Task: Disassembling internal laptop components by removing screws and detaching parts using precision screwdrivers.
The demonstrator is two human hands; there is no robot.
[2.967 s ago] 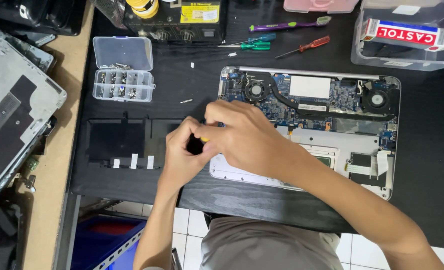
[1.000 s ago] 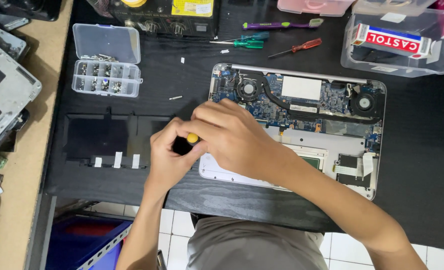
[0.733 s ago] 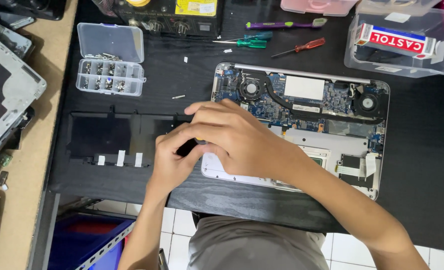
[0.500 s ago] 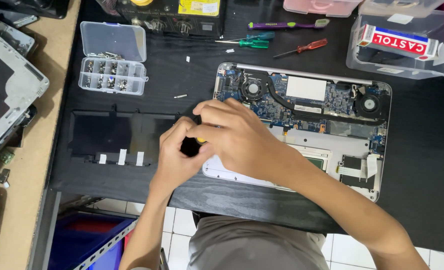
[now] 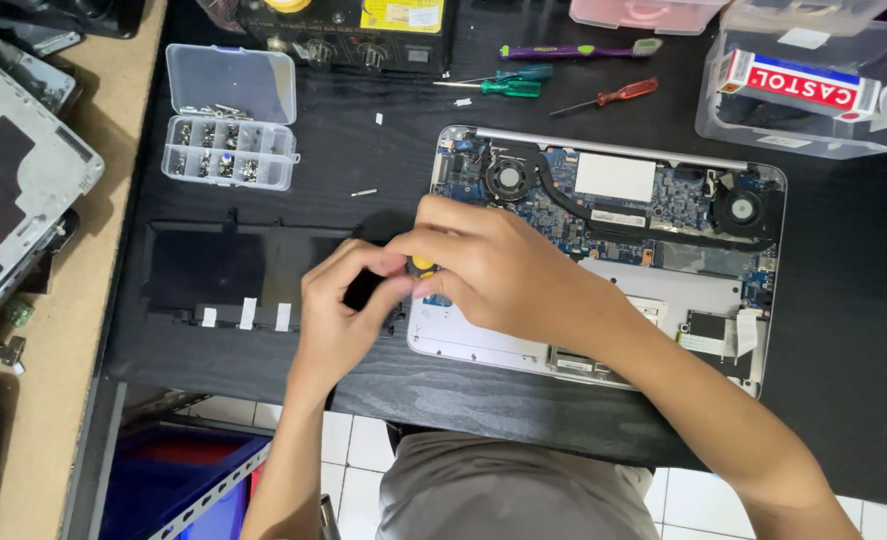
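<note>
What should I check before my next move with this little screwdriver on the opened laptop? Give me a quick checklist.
1. Grip on the screwdriver: ok, left hand and right hand both close around its black and yellow handle.
2. Tip seated in a screw: cannot tell, the hands hide it.
3. Opened laptop lying flat on the black table: ok.
4. Screw box open and near: ok, lid up, left of the laptop.
5. Loose bits on the table: not ok, a small screw lies outside the box.
6. Spare screwdrivers: ok, lying above the laptop.
</note>
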